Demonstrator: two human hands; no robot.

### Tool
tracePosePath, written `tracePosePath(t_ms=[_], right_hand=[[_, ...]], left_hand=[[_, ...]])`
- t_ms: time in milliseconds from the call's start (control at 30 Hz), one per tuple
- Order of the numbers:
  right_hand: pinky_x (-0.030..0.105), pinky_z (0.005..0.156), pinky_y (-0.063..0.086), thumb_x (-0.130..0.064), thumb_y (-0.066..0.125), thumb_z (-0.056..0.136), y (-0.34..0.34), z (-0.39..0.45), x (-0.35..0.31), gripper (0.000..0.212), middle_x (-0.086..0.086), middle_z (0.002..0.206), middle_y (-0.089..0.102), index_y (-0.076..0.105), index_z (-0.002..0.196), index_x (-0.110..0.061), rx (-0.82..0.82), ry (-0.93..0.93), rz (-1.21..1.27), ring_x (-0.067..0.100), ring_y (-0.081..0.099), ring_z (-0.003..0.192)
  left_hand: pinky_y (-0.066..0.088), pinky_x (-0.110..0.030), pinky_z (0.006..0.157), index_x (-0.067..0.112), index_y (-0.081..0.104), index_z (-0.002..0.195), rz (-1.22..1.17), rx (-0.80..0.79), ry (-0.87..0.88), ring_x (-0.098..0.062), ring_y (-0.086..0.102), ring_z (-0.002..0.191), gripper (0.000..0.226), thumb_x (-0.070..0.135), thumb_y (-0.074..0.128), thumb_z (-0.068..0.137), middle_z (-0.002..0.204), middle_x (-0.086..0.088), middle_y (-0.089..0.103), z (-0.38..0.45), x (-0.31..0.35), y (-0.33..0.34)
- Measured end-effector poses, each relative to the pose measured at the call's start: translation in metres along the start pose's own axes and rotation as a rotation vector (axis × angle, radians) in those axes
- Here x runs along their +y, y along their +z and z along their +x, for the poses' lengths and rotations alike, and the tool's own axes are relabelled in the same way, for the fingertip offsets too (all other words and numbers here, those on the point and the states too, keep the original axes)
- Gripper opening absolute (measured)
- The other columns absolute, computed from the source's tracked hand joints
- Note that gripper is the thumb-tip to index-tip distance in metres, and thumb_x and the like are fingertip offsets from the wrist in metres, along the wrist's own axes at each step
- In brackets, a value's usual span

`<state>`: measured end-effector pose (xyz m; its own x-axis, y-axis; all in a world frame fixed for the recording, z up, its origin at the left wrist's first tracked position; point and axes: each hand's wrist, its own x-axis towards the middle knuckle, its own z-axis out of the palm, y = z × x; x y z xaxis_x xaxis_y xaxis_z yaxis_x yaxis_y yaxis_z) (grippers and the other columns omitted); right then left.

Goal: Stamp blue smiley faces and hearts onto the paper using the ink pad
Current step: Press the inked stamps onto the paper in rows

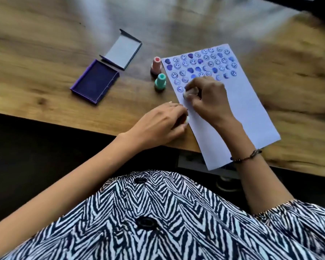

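Striped shirt (pixel 157 222) fills the foreground. Left hand (pixel 157 124) is closed around a small pale stamp (pixel 242 119) at the paper's (pixel 251 113) edge; right hand (pixel 206 94) pinches a white stamp (pixel 186 93) on the fifth row. Ink pad (pixel 95 81) lies open, well left. Advice — press straight down, lift cleanly, no sliding.

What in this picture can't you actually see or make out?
- Head view: the stamp in the right hand is mostly hidden by the fingers; its design and any mark beneath it cannot be seen.
- The left hand covers all but a pale end of what it holds.
- The printed marks on the paper are small and blurred.
- The table is cut off by the picture's edges.
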<state>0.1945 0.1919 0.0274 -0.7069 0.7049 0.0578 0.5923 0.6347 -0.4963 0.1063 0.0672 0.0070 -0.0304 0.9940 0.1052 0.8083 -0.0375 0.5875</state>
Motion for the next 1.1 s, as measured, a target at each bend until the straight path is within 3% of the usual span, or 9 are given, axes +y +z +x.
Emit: tracePosePath(t_ms=[200, 367, 567, 867, 967, 1100], right_hand=[[0.036, 0.072, 0.045, -0.009, 0.053, 0.082, 0.001, 0.004, -0.005, 0.018, 0.02, 0.095, 0.063, 0.066, 0.094, -0.008, -0.026, -0.054, -0.135, 0.036, 0.058, 0.088], [0.037, 0.065, 0.043, -0.008, 0.047, 0.085, 0.007, 0.006, -0.01, 0.018, 0.021, 0.095, 0.057, 0.061, 0.096, -0.006, -0.077, -0.144, -0.354, 0.04, 0.055, 0.088], [0.032, 0.058, 0.033, -0.003, 0.048, 0.083, 0.01, 0.008, -0.012, 0.012, 0.022, 0.09, 0.054, 0.056, 0.091, -0.005, -0.083, -0.192, -0.433, 0.039, 0.055, 0.079], [0.033, 0.058, 0.035, -0.005, 0.048, 0.085, 0.01, 0.007, -0.013, 0.01, 0.02, 0.092, 0.052, 0.054, 0.093, -0.006, -0.101, -0.176, -0.426, 0.04, 0.055, 0.077], [0.036, 0.063, 0.04, -0.009, 0.05, 0.084, 0.004, 0.007, -0.011, 0.014, 0.019, 0.097, 0.057, 0.058, 0.096, -0.007, -0.117, -0.116, -0.302, 0.039, 0.056, 0.084], [0.029, 0.072, 0.049, -0.009, 0.062, 0.078, -0.019, -0.005, -0.009, 0.009, 0.007, 0.083, 0.068, 0.065, 0.086, -0.011, 0.137, 0.087, 0.153, 0.023, 0.062, 0.077]], left_hand=[[0.019, -0.028, 0.111, -0.001, 0.053, 0.103, 0.011, -0.045, -0.02, -0.026, 0.049, 0.119, 0.03, 0.023, 0.047, 0.086, 0.117, -0.021, 0.059, -0.002, 0.002, 0.001], [0.033, -0.034, 0.098, 0.004, 0.055, 0.097, 0.142, -0.029, -0.014, -0.027, 0.047, 0.115, 0.039, 0.034, 0.036, 0.081, 0.099, -0.015, 0.067, -0.004, 0.002, -0.001], [0.026, -0.035, 0.088, 0.013, 0.054, 0.095, 0.16, -0.014, -0.059, -0.024, 0.043, 0.108, 0.042, 0.043, 0.031, 0.077, 0.087, -0.005, 0.067, -0.005, -0.002, -0.002], [0.027, -0.037, 0.083, 0.013, 0.053, 0.093, 0.148, -0.028, -0.053, -0.024, 0.041, 0.105, 0.044, 0.046, 0.031, 0.076, 0.084, -0.002, 0.064, -0.003, -0.001, -0.004], [0.027, -0.037, 0.081, 0.012, 0.052, 0.093, 0.148, -0.023, -0.051, -0.026, 0.042, 0.104, 0.039, 0.044, 0.035, 0.077, 0.079, -0.001, 0.056, -0.002, -0.001, -0.005], [0.023, -0.035, 0.079, 0.014, 0.052, 0.099, 0.101, -0.005, -0.055, -0.025, 0.04, 0.103, 0.032, 0.039, 0.046, 0.08, 0.078, 0.001, 0.052, 0.0, -0.002, -0.004]])
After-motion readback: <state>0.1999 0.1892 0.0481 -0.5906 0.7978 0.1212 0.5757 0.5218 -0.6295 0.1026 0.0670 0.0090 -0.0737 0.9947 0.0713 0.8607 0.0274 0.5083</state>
